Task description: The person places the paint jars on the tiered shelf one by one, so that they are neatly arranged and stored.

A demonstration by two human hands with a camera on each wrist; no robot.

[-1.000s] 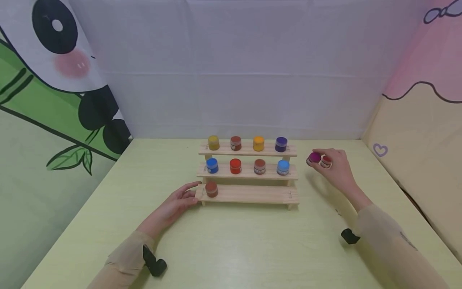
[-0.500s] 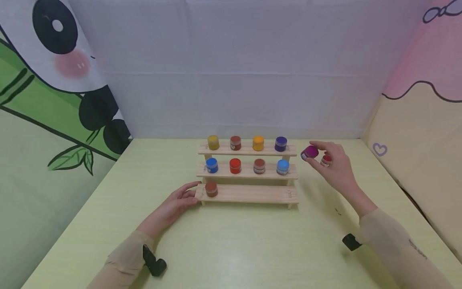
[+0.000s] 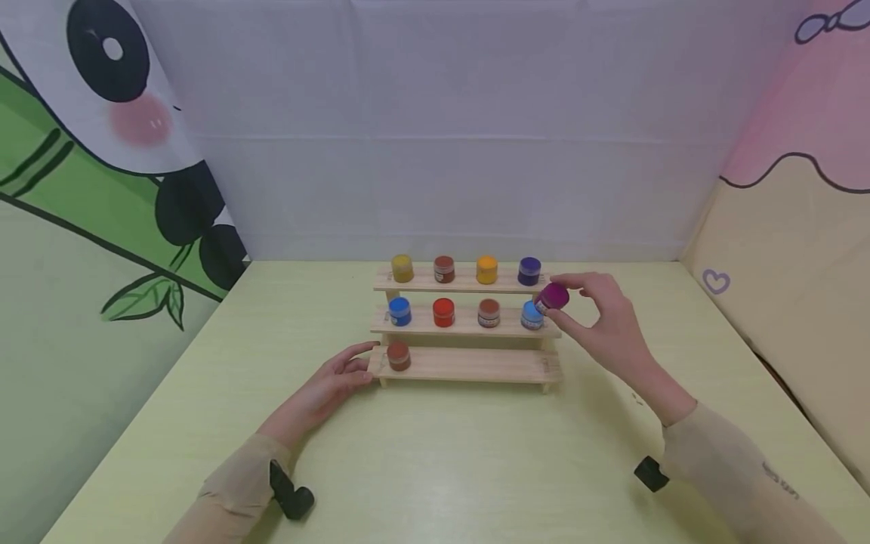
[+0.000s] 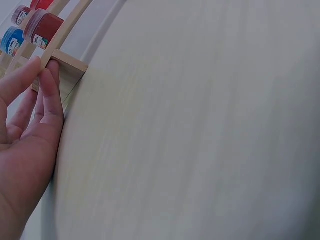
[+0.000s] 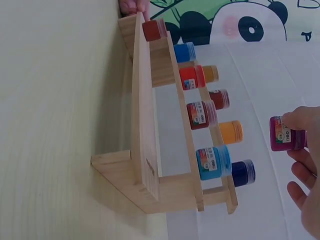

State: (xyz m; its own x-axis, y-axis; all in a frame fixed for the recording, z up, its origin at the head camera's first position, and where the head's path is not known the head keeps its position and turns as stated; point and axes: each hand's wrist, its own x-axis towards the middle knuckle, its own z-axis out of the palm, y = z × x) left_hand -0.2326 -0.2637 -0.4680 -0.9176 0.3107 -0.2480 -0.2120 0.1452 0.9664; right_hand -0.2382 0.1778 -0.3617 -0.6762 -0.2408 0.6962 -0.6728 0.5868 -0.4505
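Observation:
A three-tier wooden rack (image 3: pixel 469 366) stands on the table with small paint jars on it. My left hand (image 3: pixel 331 385) grips the left end of its lowest shelf, thumb in front and fingers behind. On that shelf, close to the hand, sits a brown jar (image 3: pixel 398 356). Between thumb and fingertips my right hand (image 3: pixel 615 329) pinches a purple paint jar (image 3: pixel 553 296), tilted, in front of the right end of the upper tiers. From the head view it partly covers a light blue jar (image 3: pixel 532 316). The right wrist view shows the purple jar's label (image 5: pixel 283 131).
The middle shelf also bears a blue jar (image 3: pixel 399 311), a red jar (image 3: pixel 444 312) and a brownish jar (image 3: pixel 488 313). Along the top stand an olive jar (image 3: pixel 402 268), a brown jar (image 3: pixel 444 269), an orange jar (image 3: pixel 486 269) and a dark blue jar (image 3: pixel 529 270).
My right hand has carried the purple jar leftward to the rack. A reddish jar seen by the right palm earlier is now out of sight. The left hand and the rack stay put.

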